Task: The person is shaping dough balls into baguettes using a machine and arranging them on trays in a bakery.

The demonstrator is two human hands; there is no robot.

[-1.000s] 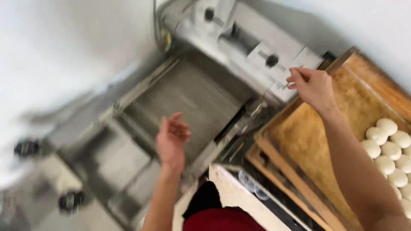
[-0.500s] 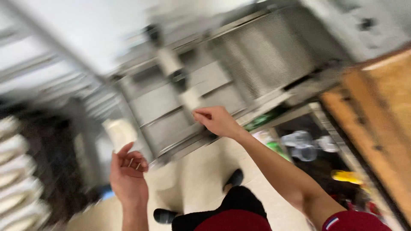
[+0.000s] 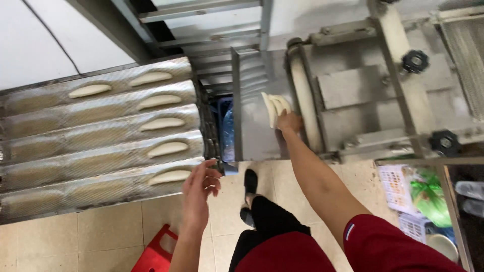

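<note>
Reaching forward, the right hand [image 3: 289, 122] is pinching a dough piece [image 3: 275, 107] standing lengthwise above its fingers, while the left hand [image 3: 199, 189] is hovering spread-fingered, empty, beside the corrugated tray [image 3: 60, 146].

Head view, looking down. The right hand [image 3: 289, 122] grips a pale strip of dough [image 3: 275, 107] at the outfeed of a steel dough-shaping machine [image 3: 353, 90], beside its roller [image 3: 302, 95]. The left hand [image 3: 199, 189], fingers [image 3: 214, 176] loosely spread and holding nothing, hangs just beside the near corner of a corrugated metal baking tray [image 3: 60, 146]. Five shaped dough pieces [image 3: 162, 123] lie one per channel at the tray's right end. A red stool [image 3: 156, 252] stands on the tiled floor [image 3: 116, 231] below.
</note>
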